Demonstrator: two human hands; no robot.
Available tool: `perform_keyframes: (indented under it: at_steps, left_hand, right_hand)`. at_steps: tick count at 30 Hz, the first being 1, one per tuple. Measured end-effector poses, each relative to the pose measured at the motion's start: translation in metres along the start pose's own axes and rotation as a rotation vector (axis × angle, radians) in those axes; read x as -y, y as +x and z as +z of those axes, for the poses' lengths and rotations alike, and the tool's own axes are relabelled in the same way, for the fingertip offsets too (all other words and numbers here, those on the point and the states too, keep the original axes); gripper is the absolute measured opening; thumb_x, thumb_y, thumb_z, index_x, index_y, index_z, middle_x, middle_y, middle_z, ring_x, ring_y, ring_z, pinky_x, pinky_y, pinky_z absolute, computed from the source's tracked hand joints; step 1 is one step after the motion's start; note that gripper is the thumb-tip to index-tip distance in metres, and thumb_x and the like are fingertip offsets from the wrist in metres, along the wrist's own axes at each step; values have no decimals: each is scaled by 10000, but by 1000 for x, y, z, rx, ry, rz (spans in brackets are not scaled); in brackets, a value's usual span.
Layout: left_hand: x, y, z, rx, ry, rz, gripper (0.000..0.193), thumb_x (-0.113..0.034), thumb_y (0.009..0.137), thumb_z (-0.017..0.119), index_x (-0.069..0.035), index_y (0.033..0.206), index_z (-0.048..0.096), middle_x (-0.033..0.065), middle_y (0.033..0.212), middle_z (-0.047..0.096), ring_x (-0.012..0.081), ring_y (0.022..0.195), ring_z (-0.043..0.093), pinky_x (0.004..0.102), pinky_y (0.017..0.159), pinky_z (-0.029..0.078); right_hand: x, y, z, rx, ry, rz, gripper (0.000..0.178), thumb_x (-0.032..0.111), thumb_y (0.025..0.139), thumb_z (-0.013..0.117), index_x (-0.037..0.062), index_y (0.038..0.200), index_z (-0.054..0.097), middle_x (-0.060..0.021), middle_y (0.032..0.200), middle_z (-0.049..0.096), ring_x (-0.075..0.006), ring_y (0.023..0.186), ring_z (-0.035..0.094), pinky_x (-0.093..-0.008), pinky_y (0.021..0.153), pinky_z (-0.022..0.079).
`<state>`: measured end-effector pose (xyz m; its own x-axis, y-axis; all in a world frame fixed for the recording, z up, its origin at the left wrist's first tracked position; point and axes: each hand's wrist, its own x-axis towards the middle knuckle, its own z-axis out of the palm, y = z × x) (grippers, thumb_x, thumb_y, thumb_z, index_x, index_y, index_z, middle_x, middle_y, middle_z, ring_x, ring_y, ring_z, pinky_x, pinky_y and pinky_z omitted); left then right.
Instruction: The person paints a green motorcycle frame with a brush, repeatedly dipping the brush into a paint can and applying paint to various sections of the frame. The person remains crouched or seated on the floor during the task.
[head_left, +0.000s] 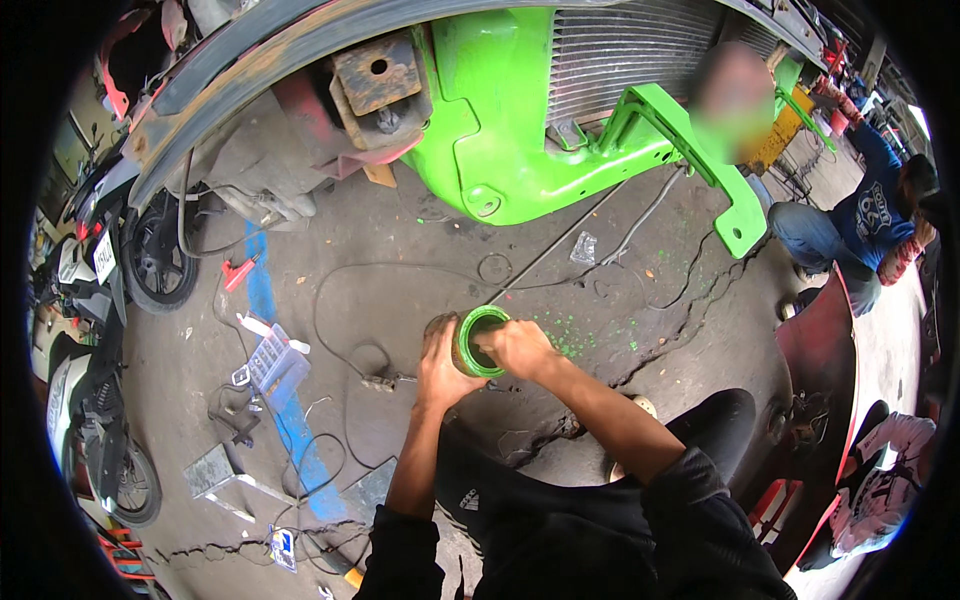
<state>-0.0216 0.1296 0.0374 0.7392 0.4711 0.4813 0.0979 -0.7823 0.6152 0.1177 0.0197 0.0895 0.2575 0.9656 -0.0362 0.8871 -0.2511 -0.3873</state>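
Note:
Between my hands, above the floor and in front of my lap, is a round can [487, 312] with bright green paint round its rim. The fingers of my left hand [441, 368] wrap the can's left side. My right hand [522, 349] is closed at the can's opening, its fingertips dipping inside the rim. Whatever those fingers hold, if anything, is hidden by the hand and the can. Ahead of me stands a vehicle's front frame [490, 110] coated in the same green, with a radiator [630, 60] behind it and a green bracket [690, 135] sticking out.
Green drops spot the cracked concrete right of the can. A thin cable [320, 310] loops across the floor. To the left lie a clear plastic organizer box [277, 362] and a metal stand [225, 470]; motorcycles stand beyond. At right, a person [865, 225] crouches near a red panel [825, 350].

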Motion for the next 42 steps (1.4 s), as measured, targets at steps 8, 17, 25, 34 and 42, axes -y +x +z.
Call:
perform_keyframes:
  at_steps: [8, 17, 25, 34, 42]
  left_hand:
    - [7, -5, 5, -63, 65, -24, 1030, -224, 476, 913, -18, 1354, 416, 219, 1323, 526, 389, 1209, 527, 442, 1008, 469]
    - [-2, 2, 17, -116, -31, -178, 1038, -231, 482, 921, -11, 1361, 413, 231, 1277, 557, 388, 1166, 563, 443, 982, 482]
    - [-3, 15, 38, -74, -10, -48, 1042, -216, 482, 923, -17, 1368, 411, 233, 1300, 542, 389, 1185, 550, 448, 1000, 469]
    - [3, 13, 45, 22, -36, -97, 1022, -213, 470, 926, -6, 1340, 432, 237, 1284, 549, 396, 1183, 547, 459, 994, 470]
    - [2, 25, 43, 119, -93, -129, 1045, -233, 461, 932, -9, 1345, 421, 236, 1253, 573, 394, 1161, 568, 451, 975, 483]
  right_hand:
    - [-18, 12, 16, -16, 764, 196, 237, 157, 811, 660, 83, 1019, 744, -110, 949, 736, -252, 891, 708, -340, 839, 538]
    - [-40, -27, -9, -408, 1197, 605, 196, 84, 852, 584, -45, 936, 706, -123, 802, 726, -95, 503, 477, -256, 459, 392]
    - [-69, -62, -33, -499, 999, 633, 191, 73, 853, 582, -51, 913, 714, -100, 750, 724, -104, 496, 529, -267, 463, 432]
    - [-59, -77, -82, -358, 651, 236, 219, 47, 834, 647, 17, 1042, 712, -136, 897, 731, -230, 774, 720, -327, 692, 558]
    - [-91, -83, -49, -72, 273, -128, 362, 34, 794, 669, 177, 1124, 708, -90, 1104, 700, -320, 934, 679, -426, 768, 556]
